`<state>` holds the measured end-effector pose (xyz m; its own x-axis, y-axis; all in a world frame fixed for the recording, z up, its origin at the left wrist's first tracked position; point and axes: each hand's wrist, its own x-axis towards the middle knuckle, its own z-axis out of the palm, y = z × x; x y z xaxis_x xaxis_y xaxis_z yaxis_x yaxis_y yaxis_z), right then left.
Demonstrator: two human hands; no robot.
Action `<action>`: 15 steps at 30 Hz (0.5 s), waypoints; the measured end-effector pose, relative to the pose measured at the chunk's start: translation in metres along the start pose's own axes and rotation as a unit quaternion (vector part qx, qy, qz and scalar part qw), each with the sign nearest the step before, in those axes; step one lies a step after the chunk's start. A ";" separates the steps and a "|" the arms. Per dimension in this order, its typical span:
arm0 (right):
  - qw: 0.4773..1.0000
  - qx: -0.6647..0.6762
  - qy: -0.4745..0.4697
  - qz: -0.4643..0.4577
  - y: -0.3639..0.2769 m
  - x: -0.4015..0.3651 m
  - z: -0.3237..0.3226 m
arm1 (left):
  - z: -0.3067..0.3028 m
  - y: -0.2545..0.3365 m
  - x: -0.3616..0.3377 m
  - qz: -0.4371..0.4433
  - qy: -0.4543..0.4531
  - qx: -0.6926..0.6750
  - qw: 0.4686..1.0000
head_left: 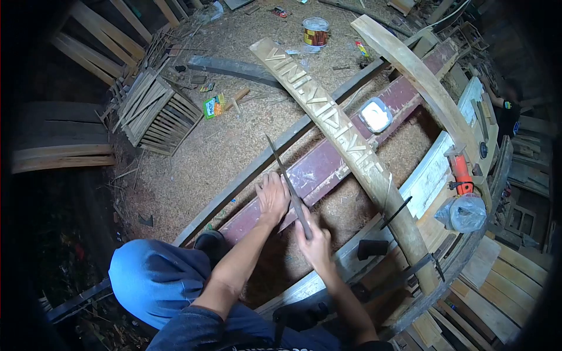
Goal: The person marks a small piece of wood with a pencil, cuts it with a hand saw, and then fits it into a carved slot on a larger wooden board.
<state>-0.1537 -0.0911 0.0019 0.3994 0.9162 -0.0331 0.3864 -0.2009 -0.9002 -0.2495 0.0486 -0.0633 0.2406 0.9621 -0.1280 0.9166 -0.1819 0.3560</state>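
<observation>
In my right hand [316, 245] is the handle end of a long, narrow saw-like blade [277, 157], seen almost edge-on and tapering to a point. It slants up and left, passing close to the fingers of my left hand [274, 198]. That hand presses down on the maroon beam [309, 173] with its fingers together. Whatever lies under them is hidden. Beyond, a pale wooden plank [319, 111] crosses the beam, with several short wood strips [328, 112] in a zigzag pattern along it. A tub of white paste [374, 115] sits on the beam.
A curved plank [410, 67] crosses at the back right. An orange power tool [462, 174] and a plastic-wrapped container [467, 213] rest at right. On the shavings-covered floor are a slatted crate [164, 117], a paint can [316, 32] and a green packet [214, 106]. Another person [510, 108] is at far right.
</observation>
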 end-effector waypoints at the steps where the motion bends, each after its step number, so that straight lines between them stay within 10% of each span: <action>1: 1.000 0.008 0.002 0.000 0.007 -0.011 -0.004 | 0.001 0.001 0.001 0.004 0.010 -0.002 1.000; 15: 0.996 -0.007 -0.047 0.077 -0.015 0.027 0.011 | -0.001 0.001 -0.009 0.001 -0.012 -0.017 1.000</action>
<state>-0.1575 -0.0595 0.0095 0.3747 0.9028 -0.2110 0.3379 -0.3449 -0.8757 -0.2508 0.0401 -0.0611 0.2503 0.9565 -0.1498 0.9049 -0.1761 0.3875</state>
